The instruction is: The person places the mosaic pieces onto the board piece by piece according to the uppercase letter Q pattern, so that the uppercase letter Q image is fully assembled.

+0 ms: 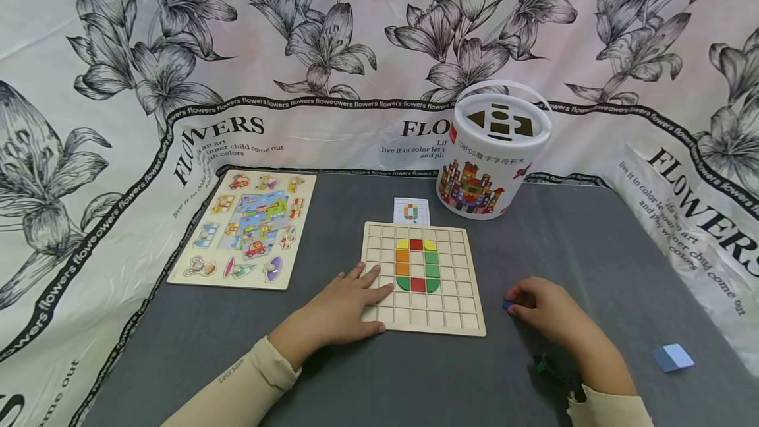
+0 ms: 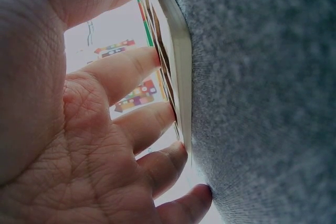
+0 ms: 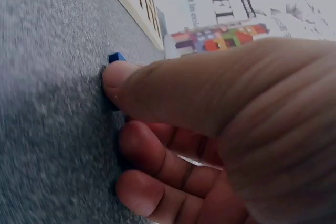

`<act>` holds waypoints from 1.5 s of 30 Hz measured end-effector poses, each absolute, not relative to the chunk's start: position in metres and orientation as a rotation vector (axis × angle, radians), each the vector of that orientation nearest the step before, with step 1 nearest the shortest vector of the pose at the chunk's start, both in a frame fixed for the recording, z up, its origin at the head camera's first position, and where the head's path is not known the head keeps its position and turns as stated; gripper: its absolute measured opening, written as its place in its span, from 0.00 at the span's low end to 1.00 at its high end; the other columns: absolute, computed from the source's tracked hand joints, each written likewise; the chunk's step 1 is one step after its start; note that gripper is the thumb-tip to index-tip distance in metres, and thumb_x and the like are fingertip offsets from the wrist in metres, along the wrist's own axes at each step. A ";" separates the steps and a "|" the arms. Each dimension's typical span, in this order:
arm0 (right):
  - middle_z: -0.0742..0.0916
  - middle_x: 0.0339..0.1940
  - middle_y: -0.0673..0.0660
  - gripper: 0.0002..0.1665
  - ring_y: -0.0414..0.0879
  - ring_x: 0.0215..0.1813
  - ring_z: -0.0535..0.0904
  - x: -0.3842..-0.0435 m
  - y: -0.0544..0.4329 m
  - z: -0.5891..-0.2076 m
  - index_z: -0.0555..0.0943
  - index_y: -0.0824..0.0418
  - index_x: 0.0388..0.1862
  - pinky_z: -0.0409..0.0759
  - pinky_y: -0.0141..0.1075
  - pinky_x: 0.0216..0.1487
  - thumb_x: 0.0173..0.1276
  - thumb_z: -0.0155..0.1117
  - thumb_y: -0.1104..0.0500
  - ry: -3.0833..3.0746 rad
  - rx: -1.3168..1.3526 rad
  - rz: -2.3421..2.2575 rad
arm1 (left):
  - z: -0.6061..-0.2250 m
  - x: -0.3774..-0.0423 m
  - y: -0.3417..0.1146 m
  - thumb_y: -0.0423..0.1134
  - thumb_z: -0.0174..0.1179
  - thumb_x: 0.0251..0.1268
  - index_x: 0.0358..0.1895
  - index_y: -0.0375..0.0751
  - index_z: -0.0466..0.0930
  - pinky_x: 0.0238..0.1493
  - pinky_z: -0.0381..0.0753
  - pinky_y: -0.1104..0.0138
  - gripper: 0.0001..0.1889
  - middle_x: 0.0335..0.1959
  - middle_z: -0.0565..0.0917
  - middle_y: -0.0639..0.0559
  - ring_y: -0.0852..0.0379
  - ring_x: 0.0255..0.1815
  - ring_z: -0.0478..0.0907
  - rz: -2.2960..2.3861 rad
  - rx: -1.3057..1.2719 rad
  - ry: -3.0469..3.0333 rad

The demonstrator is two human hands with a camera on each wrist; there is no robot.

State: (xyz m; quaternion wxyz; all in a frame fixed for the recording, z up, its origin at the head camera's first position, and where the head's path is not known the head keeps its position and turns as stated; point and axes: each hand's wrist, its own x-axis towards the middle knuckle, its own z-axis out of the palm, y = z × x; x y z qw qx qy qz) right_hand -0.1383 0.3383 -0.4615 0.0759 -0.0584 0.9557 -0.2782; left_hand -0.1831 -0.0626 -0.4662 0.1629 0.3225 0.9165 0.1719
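A wooden grid board (image 1: 458, 321) lies on the grey table, with red, orange, yellow and green tiles (image 1: 432, 271) set in it as a closed ring. Across its left edge rests my left hand (image 1: 338, 312), fingers spread; in the left wrist view the fingertips (image 2: 167, 113) lie over the board's rim. To the right of the board, my right hand (image 1: 548, 312) pinches a small blue block (image 3: 116, 57) between thumb and fingers, low at the tabletop. Most of that block is hidden by the thumb. A small card (image 1: 411, 211) with a coloured letter pattern touches the board's far edge.
A white lidded bucket (image 1: 495, 150) with a handle stands behind the board to the right. At the left lies a wooden picture puzzle (image 1: 243, 229). A blue and pale-blue piece (image 1: 673, 358) sits far right, and a dark green object (image 1: 542, 364) is near the right forearm.
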 end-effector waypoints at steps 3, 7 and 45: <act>0.88 0.39 0.52 0.05 0.42 0.38 0.83 -0.140 0.335 -0.461 0.86 0.60 0.41 0.80 0.39 0.38 0.71 0.76 0.64 2.874 -0.159 -0.815 | -0.467 -0.183 -0.062 0.58 0.70 0.73 0.83 0.57 0.71 0.86 0.57 0.36 0.38 0.89 0.61 0.45 0.37 0.92 0.50 0.484 0.918 2.615; 0.86 0.33 0.50 0.07 0.42 0.34 0.79 -0.140 0.328 -0.459 0.83 0.59 0.37 0.77 0.39 0.36 0.71 0.76 0.64 2.901 -0.145 -0.779 | -0.467 -0.182 -0.061 0.58 0.70 0.73 0.83 0.57 0.72 0.86 0.57 0.36 0.38 0.89 0.61 0.45 0.37 0.92 0.50 0.479 0.918 2.620; 0.83 0.31 0.47 0.07 0.40 0.34 0.74 -0.158 0.225 -0.460 0.87 0.55 0.34 0.76 0.34 0.36 0.73 0.77 0.61 2.838 -0.433 -0.883 | -0.457 -0.180 -0.061 0.56 0.70 0.74 0.83 0.56 0.72 0.86 0.57 0.36 0.37 0.89 0.61 0.44 0.36 0.92 0.50 0.494 0.917 2.613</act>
